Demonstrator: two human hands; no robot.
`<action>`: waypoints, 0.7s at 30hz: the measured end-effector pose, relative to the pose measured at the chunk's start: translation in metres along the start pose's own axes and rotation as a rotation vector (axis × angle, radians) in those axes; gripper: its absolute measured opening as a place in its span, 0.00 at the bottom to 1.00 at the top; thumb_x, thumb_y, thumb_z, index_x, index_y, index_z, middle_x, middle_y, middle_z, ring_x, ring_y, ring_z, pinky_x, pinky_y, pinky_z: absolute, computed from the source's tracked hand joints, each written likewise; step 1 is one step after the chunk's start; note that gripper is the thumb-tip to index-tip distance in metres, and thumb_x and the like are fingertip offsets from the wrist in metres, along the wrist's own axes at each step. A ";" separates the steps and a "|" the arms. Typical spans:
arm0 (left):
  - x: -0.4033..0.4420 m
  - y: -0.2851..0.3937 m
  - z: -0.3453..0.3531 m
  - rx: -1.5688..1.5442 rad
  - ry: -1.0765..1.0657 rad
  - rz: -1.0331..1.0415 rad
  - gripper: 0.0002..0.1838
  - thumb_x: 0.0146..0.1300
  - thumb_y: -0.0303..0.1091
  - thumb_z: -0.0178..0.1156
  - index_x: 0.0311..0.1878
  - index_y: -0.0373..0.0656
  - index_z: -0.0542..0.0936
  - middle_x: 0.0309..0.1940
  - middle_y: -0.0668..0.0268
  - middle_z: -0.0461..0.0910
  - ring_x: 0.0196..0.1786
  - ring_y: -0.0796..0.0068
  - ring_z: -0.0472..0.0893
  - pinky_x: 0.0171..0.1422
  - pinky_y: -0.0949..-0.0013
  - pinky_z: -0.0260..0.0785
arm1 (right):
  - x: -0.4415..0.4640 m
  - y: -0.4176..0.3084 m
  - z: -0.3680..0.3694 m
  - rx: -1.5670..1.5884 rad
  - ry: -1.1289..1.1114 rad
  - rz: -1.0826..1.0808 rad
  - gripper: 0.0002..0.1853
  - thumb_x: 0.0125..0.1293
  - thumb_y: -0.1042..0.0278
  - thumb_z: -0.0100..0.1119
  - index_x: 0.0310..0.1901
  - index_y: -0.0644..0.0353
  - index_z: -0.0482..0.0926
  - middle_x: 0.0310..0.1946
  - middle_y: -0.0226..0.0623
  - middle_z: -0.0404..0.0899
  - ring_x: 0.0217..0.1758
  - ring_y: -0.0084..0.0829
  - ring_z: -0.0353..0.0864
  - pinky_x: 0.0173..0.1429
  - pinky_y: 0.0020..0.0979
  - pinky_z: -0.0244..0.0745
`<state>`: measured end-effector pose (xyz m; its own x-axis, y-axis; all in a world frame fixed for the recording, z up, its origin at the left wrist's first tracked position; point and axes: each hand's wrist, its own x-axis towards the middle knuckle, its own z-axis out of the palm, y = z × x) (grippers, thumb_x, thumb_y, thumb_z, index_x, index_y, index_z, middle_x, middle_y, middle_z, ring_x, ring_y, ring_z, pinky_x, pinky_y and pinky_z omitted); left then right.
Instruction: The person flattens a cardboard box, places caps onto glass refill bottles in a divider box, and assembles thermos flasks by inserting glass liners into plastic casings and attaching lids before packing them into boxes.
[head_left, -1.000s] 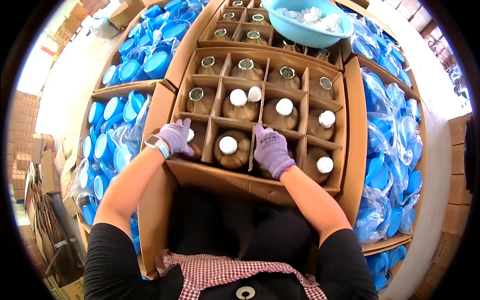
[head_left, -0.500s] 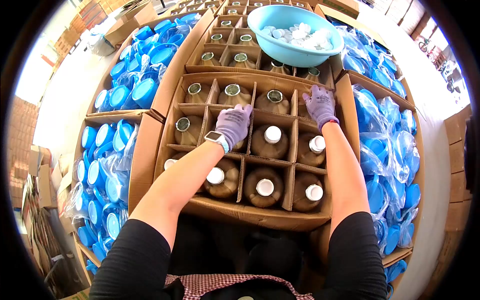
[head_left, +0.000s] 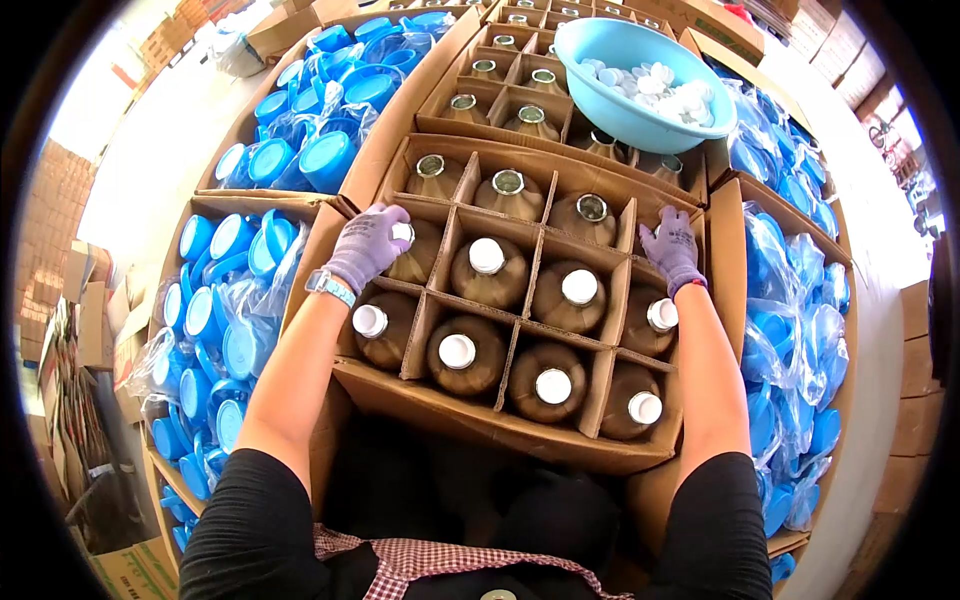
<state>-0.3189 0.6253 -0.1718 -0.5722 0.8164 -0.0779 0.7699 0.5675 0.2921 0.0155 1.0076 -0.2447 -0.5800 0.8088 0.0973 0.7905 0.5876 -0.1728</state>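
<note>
A cardboard carton [head_left: 500, 435] with dividers holds several large bottles in front of me. The front-row bottles and the middle ones of the second row, such as this bottle [head_left: 488, 275], wear white caps. In the back row, bottles like this one [head_left: 508, 195] have bare open mouths. My left hand [head_left: 370, 245], gloved in purple, is closed on a white cap [head_left: 403, 232] at the mouth of the second row's leftmost bottle. My right hand [head_left: 672, 250], also gloved, curls over the back right compartment; its fingers are bent, and what they hold there is hidden.
A light blue basin [head_left: 640, 115] of loose white caps rests on the carton behind. Open cartons of blue plastic-wrapped lidded items [head_left: 325, 160] flank both sides. Flattened cardboard [head_left: 75, 400] stands at the far left.
My left hand has moved left from the second bottle of the second row, which now shows a white cap, to the leftmost one. My right hand stays at the back right compartment. The view has shifted.
</note>
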 end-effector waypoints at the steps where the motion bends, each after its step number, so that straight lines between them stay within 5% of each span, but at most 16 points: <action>1: 0.004 -0.005 0.010 0.081 0.019 0.069 0.24 0.59 0.46 0.73 0.56 0.47 0.82 0.56 0.55 0.81 0.61 0.48 0.79 0.65 0.51 0.73 | 0.001 0.002 -0.001 -0.003 0.004 -0.007 0.33 0.66 0.45 0.67 0.62 0.61 0.72 0.61 0.57 0.74 0.63 0.57 0.79 0.64 0.50 0.79; 4: 0.023 -0.011 0.040 0.235 0.179 0.291 0.36 0.62 0.64 0.68 0.64 0.47 0.80 0.64 0.51 0.76 0.68 0.46 0.74 0.72 0.47 0.67 | 0.003 0.005 -0.004 -0.038 -0.044 -0.017 0.35 0.64 0.42 0.67 0.63 0.62 0.72 0.63 0.59 0.73 0.64 0.57 0.80 0.66 0.50 0.78; 8: 0.030 0.005 0.029 0.125 -0.074 0.132 0.48 0.57 0.71 0.69 0.69 0.42 0.74 0.63 0.48 0.76 0.67 0.43 0.74 0.74 0.49 0.66 | 0.004 -0.021 -0.061 -0.173 -0.185 -0.001 0.32 0.64 0.42 0.66 0.59 0.61 0.78 0.63 0.53 0.77 0.64 0.51 0.82 0.64 0.46 0.80; 12: 0.035 -0.014 0.038 0.010 -0.056 0.239 0.45 0.59 0.67 0.70 0.70 0.45 0.74 0.64 0.49 0.75 0.68 0.45 0.74 0.75 0.49 0.65 | 0.042 -0.078 -0.110 0.215 0.525 -0.303 0.28 0.63 0.46 0.67 0.58 0.57 0.80 0.62 0.47 0.80 0.62 0.49 0.82 0.71 0.48 0.73; 14: 0.037 -0.015 0.022 0.086 0.039 0.303 0.45 0.57 0.63 0.72 0.72 0.47 0.73 0.66 0.50 0.74 0.70 0.46 0.72 0.77 0.49 0.63 | 0.077 -0.084 -0.101 0.021 0.675 -0.393 0.28 0.66 0.45 0.65 0.61 0.55 0.80 0.65 0.46 0.78 0.64 0.50 0.80 0.75 0.50 0.66; 16: 0.020 -0.002 -0.026 0.313 0.228 0.338 0.48 0.54 0.58 0.76 0.75 0.47 0.70 0.69 0.51 0.71 0.74 0.47 0.69 0.80 0.49 0.60 | 0.099 -0.067 -0.094 0.176 0.432 -0.300 0.30 0.71 0.38 0.57 0.58 0.57 0.83 0.60 0.51 0.82 0.62 0.53 0.81 0.78 0.49 0.62; 18: 0.004 -0.017 -0.038 0.478 0.369 0.130 0.53 0.50 0.55 0.79 0.77 0.47 0.66 0.71 0.51 0.68 0.76 0.48 0.65 0.82 0.49 0.56 | 0.103 -0.057 -0.130 0.370 0.032 -0.183 0.33 0.72 0.33 0.52 0.55 0.59 0.86 0.56 0.54 0.85 0.60 0.53 0.83 0.76 0.48 0.65; 19: 0.000 -0.022 -0.040 0.554 0.441 0.016 0.55 0.48 0.53 0.80 0.78 0.46 0.64 0.73 0.51 0.67 0.78 0.49 0.63 0.83 0.49 0.54 | 0.099 -0.054 -0.145 0.287 0.019 -0.088 0.35 0.72 0.32 0.49 0.48 0.60 0.88 0.47 0.55 0.87 0.58 0.53 0.84 0.71 0.45 0.71; 21: 0.002 -0.019 -0.042 0.471 0.330 0.023 0.58 0.46 0.49 0.81 0.79 0.47 0.62 0.73 0.52 0.66 0.78 0.47 0.62 0.83 0.48 0.53 | 0.112 -0.036 -0.158 0.130 -0.054 -0.069 0.30 0.68 0.35 0.57 0.47 0.58 0.89 0.48 0.51 0.88 0.56 0.51 0.85 0.65 0.44 0.76</action>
<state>-0.3470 0.6119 -0.1380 -0.5535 0.7955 0.2467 0.7829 0.5980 -0.1715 -0.0470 1.0804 -0.0722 -0.6449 0.7619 0.0608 0.7180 0.6311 -0.2935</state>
